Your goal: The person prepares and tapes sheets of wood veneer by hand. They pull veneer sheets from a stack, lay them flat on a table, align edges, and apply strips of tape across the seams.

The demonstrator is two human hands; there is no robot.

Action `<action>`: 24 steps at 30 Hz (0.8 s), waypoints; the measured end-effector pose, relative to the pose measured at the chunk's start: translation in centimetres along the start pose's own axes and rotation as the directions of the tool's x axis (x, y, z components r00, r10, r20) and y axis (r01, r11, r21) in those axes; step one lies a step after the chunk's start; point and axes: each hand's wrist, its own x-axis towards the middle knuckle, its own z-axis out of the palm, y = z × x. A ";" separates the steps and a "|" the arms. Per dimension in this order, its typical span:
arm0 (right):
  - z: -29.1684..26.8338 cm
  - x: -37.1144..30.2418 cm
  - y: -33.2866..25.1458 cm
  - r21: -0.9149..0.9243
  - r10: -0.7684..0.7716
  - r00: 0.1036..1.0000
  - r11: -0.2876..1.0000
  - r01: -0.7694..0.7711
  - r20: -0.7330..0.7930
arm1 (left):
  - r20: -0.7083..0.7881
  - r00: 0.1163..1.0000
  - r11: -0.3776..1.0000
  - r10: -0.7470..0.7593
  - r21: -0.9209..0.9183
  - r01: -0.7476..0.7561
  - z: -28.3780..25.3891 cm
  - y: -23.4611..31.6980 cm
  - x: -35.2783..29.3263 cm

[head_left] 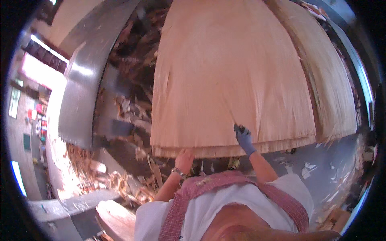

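Observation:
A stack of pale wood veneer sheets spreads out in front of me, its layered near edge close to my body. My left hand, bare and with a band at the wrist, touches that edge left of the middle. Its fingers are too blurred to show whether they grip a sheet. On the right, my right hand wears a blue-grey glove and is closed around the dark handle of a knife. The thin blade points away and slightly left over the top sheet.
Another strip of veneer lies along the stack's right side. Torn veneer scraps are heaped at lower left, with more beyond the stack's left edge. A grey metal panel stands farther left. Scattered chips lie on the grey surface at right.

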 end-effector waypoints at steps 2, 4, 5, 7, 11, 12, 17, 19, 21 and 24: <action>1.6 -1.0 -1.8 0.284 0.206 0.977 0.935 -0.212 0.053 | -0.056 0.997 0.997 -0.055 -0.062 0.052 0.2 -3.8 -3.5; 3.6 -2.5 -4.4 0.322 0.271 0.960 0.904 -0.280 0.072 | -0.071 0.987 0.988 -0.141 -0.081 0.135 0.7 -9.1 -7.8; 5.1 -3.2 -5.7 0.325 0.289 0.954 0.898 -0.297 0.074 | -0.042 0.974 0.972 -0.225 -0.074 0.221 1.0 -12.0 -10.0; 8.8 -5.5 -8.7 0.315 0.301 0.950 0.896 -0.312 0.086 | -0.053 0.967 0.958 -0.250 -0.156 0.239 2.5 -19.7 -16.0; 18.5 -11.1 -14.0 0.319 0.243 0.958 0.905 -0.281 0.154 | -0.087 0.896 0.890 -0.435 -0.196 0.413 0.3 -30.9 -25.3; 21.5 -12.2 -15.7 0.333 0.226 0.959 0.903 -0.272 0.170 | -0.118 0.891 0.879 -0.439 -0.261 0.399 -0.6 -33.9 -27.1; 39.6 -19.1 -26.0 0.392 0.124 0.904 0.870 -0.298 0.410 | -0.228 0.785 0.801 -0.576 -0.348 0.487 -6.5 -46.6 -34.2; 47.1 -20.7 -29.7 0.450 0.059 0.871 0.837 -0.310 0.488 | -0.252 0.768 0.789 -0.589 -0.385 0.479 -10.6 -52.2 -33.9; 55.1 -22.8 -33.8 0.372 0.024 0.852 0.893 -0.253 0.523 | -0.286 0.746 0.767 -0.601 -0.469 0.437 -15.0 -58.0 -33.9; 67.5 -23.9 -37.8 0.337 0.047 0.792 0.888 -0.312 0.608 | -0.413 0.718 0.808 -0.560 -0.463 0.363 -22.1 -67.7 -32.1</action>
